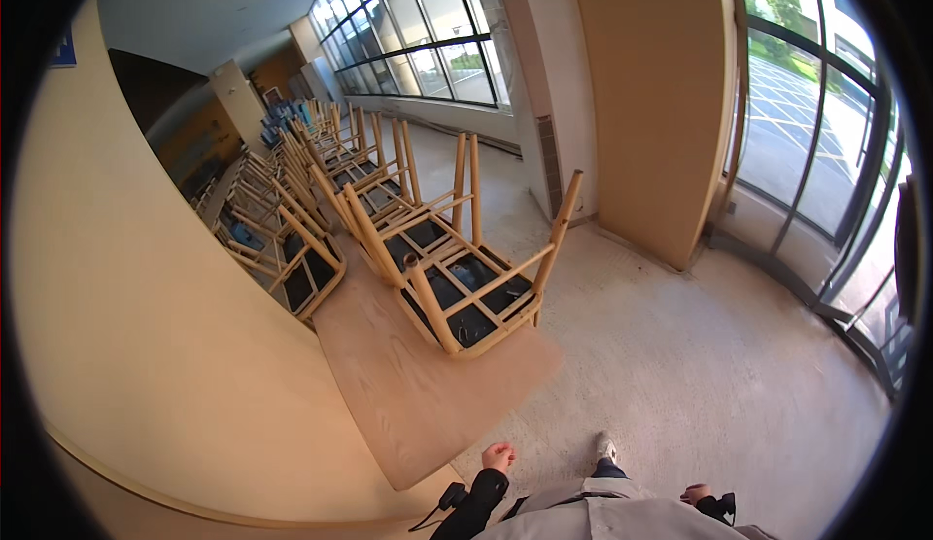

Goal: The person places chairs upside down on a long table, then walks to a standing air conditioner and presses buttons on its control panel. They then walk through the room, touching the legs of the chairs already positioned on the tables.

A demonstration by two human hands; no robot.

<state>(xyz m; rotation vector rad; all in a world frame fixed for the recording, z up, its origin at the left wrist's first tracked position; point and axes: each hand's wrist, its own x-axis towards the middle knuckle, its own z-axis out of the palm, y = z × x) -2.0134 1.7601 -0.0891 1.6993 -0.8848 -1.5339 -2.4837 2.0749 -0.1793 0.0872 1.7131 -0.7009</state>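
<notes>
My left hand (499,457) hangs near the end of a long wood-grain table (437,409), its fingers curled and nothing seen in them. My right hand (697,494) is low at my right side, partly hidden by my clothing; its fingers look curled, and whether it holds anything is unclear. On the table, close to its end, a wooden stool or chair (485,299) lies upside down with its legs up and its black underside showing. More upturned wooden chairs stand in a row behind it.
A beige wall (168,307) rises on the left. To the right are a tan panel (649,102), a curved dark-framed glass front (791,139) and pale floor (678,365). Further upturned chairs (291,256) fill a second row at the left. Tall windows (415,44) line the far side.
</notes>
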